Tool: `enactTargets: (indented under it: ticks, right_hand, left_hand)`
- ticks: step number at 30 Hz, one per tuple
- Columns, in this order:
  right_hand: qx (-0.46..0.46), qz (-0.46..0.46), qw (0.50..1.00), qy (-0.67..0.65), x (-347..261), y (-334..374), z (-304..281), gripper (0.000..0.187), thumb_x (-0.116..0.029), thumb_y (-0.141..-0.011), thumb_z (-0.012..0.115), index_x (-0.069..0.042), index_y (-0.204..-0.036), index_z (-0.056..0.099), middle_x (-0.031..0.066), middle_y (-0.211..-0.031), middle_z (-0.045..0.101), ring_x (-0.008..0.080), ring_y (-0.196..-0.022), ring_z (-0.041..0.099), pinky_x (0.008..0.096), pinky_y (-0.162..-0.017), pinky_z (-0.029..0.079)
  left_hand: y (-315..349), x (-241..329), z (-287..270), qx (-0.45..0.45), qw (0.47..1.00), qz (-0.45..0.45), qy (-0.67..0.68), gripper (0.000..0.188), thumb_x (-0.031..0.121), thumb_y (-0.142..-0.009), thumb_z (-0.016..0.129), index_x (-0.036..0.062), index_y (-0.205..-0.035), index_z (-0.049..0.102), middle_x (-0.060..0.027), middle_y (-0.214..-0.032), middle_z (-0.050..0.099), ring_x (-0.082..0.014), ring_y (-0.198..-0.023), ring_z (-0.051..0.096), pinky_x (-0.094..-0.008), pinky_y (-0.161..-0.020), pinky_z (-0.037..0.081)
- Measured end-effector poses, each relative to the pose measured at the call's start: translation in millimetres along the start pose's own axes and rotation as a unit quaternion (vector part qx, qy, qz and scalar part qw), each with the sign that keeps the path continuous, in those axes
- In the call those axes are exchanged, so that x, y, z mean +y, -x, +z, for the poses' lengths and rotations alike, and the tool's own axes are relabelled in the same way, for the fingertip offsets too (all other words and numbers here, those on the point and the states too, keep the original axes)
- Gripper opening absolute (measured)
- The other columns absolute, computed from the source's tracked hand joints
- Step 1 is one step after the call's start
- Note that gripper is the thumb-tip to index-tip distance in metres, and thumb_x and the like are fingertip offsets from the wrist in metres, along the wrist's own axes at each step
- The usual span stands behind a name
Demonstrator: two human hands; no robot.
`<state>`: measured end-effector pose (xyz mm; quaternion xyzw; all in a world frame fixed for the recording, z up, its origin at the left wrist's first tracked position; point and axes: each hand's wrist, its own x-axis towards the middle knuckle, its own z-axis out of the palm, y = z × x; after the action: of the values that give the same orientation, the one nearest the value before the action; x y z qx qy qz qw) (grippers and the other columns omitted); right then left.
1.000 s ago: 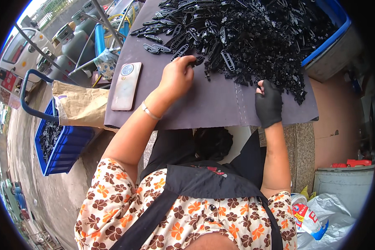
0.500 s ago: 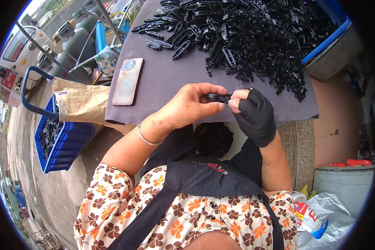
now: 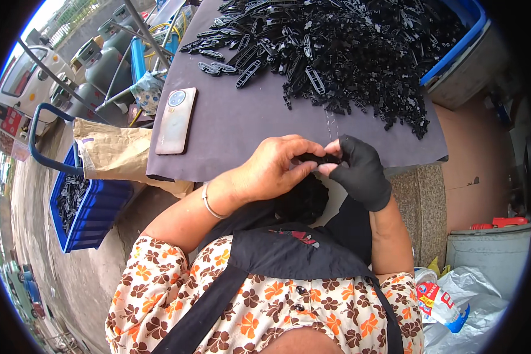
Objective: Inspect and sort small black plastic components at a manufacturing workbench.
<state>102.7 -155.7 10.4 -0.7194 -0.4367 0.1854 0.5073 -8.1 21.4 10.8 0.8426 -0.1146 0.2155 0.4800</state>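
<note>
Grey surface point(image 3: 230, 118) bore black pieces point(image 3: 348, 53) far off.
Left hand point(image 3: 271, 168) and gloved right hand point(image 3: 363, 174) pinched one dark part point(image 3: 315, 158); steady left hold, light right touch seemed best.

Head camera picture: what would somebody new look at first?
Probably the wide heap of small black parts, spread over the far side of the grey covered table. Next, the bare left hand and black gloved right hand, pinching a dark little part over the table's near edge. Then maybe the bright blue plastic bin, left of the table.
</note>
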Motion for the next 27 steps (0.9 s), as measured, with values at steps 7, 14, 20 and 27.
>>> enactTargets:
  ticks: [7,14,20,27]
  right_hand:
    - [0.1,0.037,0.979,0.174,28,-32,-29,0.021,-0.007,-0.074,0.068,-0.003,-0.093,0.062,0.0049,-0.082,0.061,0.0136,-0.07,0.058,0.0276,-0.065,0.047]
    - [0.171,-0.058,0.903,0.389,61,-60,-24,0.02,-0.01,-0.075,0.067,-0.004,-0.093,0.062,0.0133,-0.084,0.061,0.0273,-0.069,0.06,0.0342,-0.065,0.049]
    - [0.156,0.016,0.968,0.196,37,-37,-25,0.014,-0.009,-0.08,0.063,-0.001,-0.092,0.059,0.0085,-0.079,0.063,0.0169,-0.066,0.06,0.0299,-0.061,0.047]
    - [0.059,-0.178,0.95,0.251,-2,-35,-7,0.012,-0.007,-0.084,0.057,-0.002,-0.095,0.056,0.0126,-0.081,0.06,0.0279,-0.069,0.06,0.0343,-0.063,0.048]
  left_hand:
    - [-52,-49,-26,0.049,0.952,0.011,-0.303,0.061,0.03,-0.073,0.074,0.0076,-0.124,0.049,-0.0183,-0.121,0.05,-0.0347,-0.105,0.054,-0.0392,-0.088,0.046]
    - [-74,-95,-10,0.068,0.931,-0.065,-0.354,0.03,0.014,-0.081,0.06,0.009,-0.112,0.059,-0.0115,-0.092,0.06,-0.0262,-0.082,0.06,-0.0355,-0.075,0.05]
    - [-44,-54,-25,0.117,0.923,-0.316,0.186,0.022,0.007,-0.091,0.05,-0.0032,-0.109,0.057,-0.0087,-0.098,0.061,-0.014,-0.083,0.063,-0.0256,-0.071,0.052]
    - [-23,-31,-16,0.039,0.919,-0.283,0.273,0.029,0.0,-0.085,0.061,-0.0032,-0.113,0.055,-0.0066,-0.092,0.065,-0.009,-0.079,0.061,-0.0218,-0.072,0.05]
